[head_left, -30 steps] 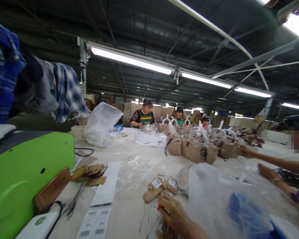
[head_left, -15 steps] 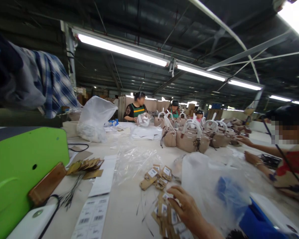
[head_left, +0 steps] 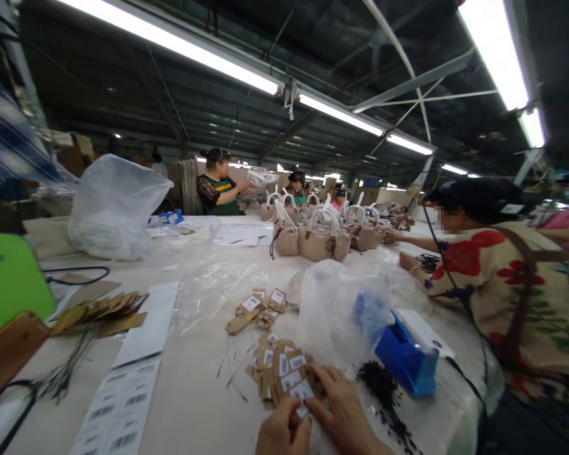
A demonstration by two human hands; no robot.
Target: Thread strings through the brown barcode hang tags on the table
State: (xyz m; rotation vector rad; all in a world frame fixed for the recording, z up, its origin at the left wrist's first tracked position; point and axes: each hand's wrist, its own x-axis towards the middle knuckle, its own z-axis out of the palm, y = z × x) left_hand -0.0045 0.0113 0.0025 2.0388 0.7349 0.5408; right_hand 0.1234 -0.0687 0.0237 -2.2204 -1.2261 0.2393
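Note:
Brown cardboard hang tags (head_left: 268, 365) with white barcode labels lie overlapping in a pile in front of me. At the pile's near edge my left hand (head_left: 284, 430) has its thumb and fingers curled together, beside a white label (head_left: 302, 390) on a tag. Whether it pinches anything is hidden. My right hand (head_left: 339, 404) lies just to the right, its fingers stretched over the tags' right edge and touching them. A smaller heap of labelled tags (head_left: 250, 304) sits farther back. To the left runs a sheet of barcode stickers (head_left: 118, 411).
A blue tape dispenser (head_left: 405, 357) and black strings (head_left: 382, 385) lie to the right, near a clear plastic bag (head_left: 320, 309). Beige handbags (head_left: 320, 243) stand at the back. Unlabelled tags (head_left: 107, 309) and a green machine (head_left: 12, 284) are left. A co-worker (head_left: 493, 272) works at right.
My left hand has come into view at the tags beside my right hand. The view has swung right, and more labelled tags show spread out. The co-worker at the back has raised a plastic-wrapped item.

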